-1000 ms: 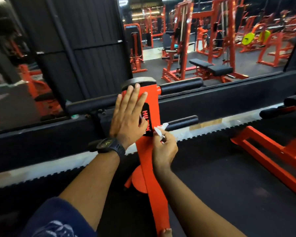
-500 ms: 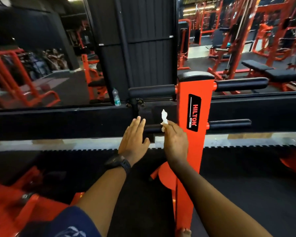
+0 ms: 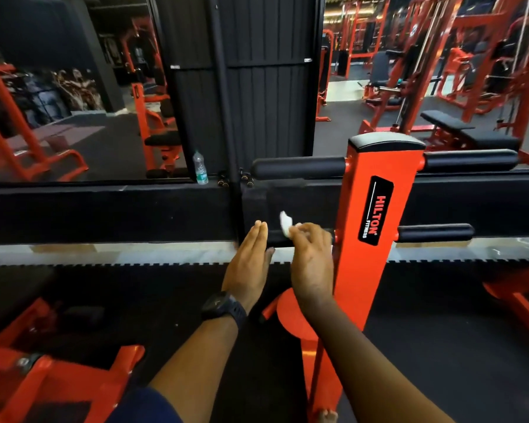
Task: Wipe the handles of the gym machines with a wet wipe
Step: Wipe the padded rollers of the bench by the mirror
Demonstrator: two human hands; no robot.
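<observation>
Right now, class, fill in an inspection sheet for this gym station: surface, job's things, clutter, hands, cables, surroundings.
surface: black floor; orange post stands on it.
job's things: white wipe, bunched; upper left handle, upper right handle, lower right handle; the lower left side is hidden by the hands.
clutter: bottle upright on the black ledge.
hands: right hand pinches the wipe beside the post; left hand flat, fingers straight, holding nothing; watch on its wrist.
cables: nothing seen at this post.
surroundings: orange machines and a black bench beyond.
</observation>
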